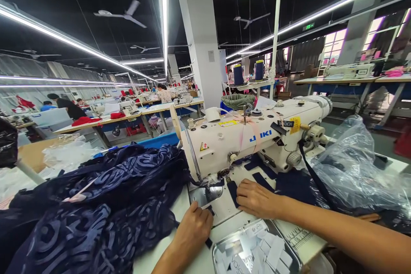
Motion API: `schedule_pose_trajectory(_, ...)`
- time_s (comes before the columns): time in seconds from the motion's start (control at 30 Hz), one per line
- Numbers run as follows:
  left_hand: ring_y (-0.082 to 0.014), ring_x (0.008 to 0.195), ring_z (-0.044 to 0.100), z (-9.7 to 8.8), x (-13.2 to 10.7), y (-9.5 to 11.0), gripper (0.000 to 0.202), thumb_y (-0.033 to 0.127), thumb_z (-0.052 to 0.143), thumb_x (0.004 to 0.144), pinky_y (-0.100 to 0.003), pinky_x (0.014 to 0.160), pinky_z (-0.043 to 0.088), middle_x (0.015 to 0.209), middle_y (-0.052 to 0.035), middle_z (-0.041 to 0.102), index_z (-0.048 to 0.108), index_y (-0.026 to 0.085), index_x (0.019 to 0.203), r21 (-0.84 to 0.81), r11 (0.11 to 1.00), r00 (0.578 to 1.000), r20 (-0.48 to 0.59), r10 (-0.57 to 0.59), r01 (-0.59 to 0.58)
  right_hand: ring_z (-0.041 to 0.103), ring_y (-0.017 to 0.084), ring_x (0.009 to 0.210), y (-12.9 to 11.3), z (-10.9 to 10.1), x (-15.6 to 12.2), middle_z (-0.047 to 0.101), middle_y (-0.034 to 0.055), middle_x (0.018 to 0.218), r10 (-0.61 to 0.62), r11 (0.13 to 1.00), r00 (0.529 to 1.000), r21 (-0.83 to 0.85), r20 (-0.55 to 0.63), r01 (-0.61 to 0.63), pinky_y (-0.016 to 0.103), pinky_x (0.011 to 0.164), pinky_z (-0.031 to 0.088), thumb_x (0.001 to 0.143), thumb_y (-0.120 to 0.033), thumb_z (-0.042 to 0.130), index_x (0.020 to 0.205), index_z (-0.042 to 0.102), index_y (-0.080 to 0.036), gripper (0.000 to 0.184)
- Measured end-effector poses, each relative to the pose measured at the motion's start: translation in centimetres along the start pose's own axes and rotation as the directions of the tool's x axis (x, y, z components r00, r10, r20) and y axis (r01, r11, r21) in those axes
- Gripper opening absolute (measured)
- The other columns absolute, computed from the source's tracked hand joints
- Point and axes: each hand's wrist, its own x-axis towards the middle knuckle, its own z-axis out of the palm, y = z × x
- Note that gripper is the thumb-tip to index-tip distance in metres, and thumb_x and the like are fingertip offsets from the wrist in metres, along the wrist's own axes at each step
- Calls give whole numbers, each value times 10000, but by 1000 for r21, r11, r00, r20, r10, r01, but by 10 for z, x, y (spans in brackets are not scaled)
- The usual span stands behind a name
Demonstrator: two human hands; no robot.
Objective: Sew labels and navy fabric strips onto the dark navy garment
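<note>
A white Juki sewing machine stands on the table in front of me. My left hand is closed in a loose fist on a small dark navy fabric piece just before the needle plate. My right hand lies flat with fingers together on another small navy piece under the machine arm. More navy pieces lie behind it. A heap of navy patterned fabric fills the left.
A metal tray of white labels sits at the table's near edge. A clear plastic bag lies to the right. Blue thread cones stand on a rack behind. Other workers sit at benches far left and behind.
</note>
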Motion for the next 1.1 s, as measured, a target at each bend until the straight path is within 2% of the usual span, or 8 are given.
schedule_pose_trajectory(0.2,-143,465,449,2,-1,-1,319,-11,317,819,-312,611,298,536,7,509,473,159,599,-16,1000,1000,11,-9,9,408,137,599,6,-4,4,510,18,651,-183,976,983,-111,25,185,280,626,326,846,-93,395,647,513,-156,239)
schedule_pose_trajectory(0.3,-141,454,436,4,0,-1,340,-10,297,820,-310,586,300,519,5,500,470,160,583,-22,1000,1000,-23,-15,14,416,142,606,6,-5,9,512,21,648,-207,968,977,-133,43,211,293,646,328,846,-87,382,649,511,-158,246)
schedule_pose_trajectory(0.37,-138,445,430,4,2,-1,347,-9,294,818,-304,571,298,506,5,492,464,160,568,-30,999,999,-41,-14,13,427,144,613,2,-2,15,522,24,653,-143,982,989,-122,33,146,307,678,334,836,-81,387,653,513,-159,236)
schedule_pose_trajectory(0.47,-135,439,432,1,2,-1,346,-10,286,820,-297,561,306,506,4,496,474,156,581,-34,999,997,-71,-22,20,473,158,670,-11,8,29,556,44,716,32,999,999,-22,1,-32,314,693,347,816,-95,419,699,533,-152,173)
schedule_pose_trajectory(0.53,-135,446,444,-1,2,-1,342,-4,278,829,-295,565,318,516,2,503,490,150,610,-29,999,994,-97,-43,40,504,174,732,-21,14,40,572,69,790,161,984,987,77,2,-161,310,695,363,806,-107,438,746,550,-139,132)
schedule_pose_trajectory(0.63,-132,459,459,-3,-1,0,332,5,273,841,-290,556,323,526,0,509,510,140,651,-20,997,990,-116,-79,77,528,190,778,-33,19,55,582,94,864,300,932,951,194,67,-308,303,707,386,788,-90,443,799,568,-118,128)
schedule_pose_trajectory(0.87,-122,445,450,-2,-2,1,319,-3,277,839,-286,524,311,518,1,505,536,118,698,-60,993,983,-145,-112,104,547,172,726,-36,17,69,594,78,805,417,818,889,349,187,-457,263,653,392,778,-77,430,747,575,-123,155)
schedule_pose_trajectory(1.1,-129,459,461,-1,1,2,313,14,274,853,-289,535,325,532,-8,509,554,100,740,-55,996,993,-99,-71,65,540,157,697,-34,22,69,599,56,765,452,774,874,409,179,-484,245,632,380,772,-79,431,686,554,-142,163)
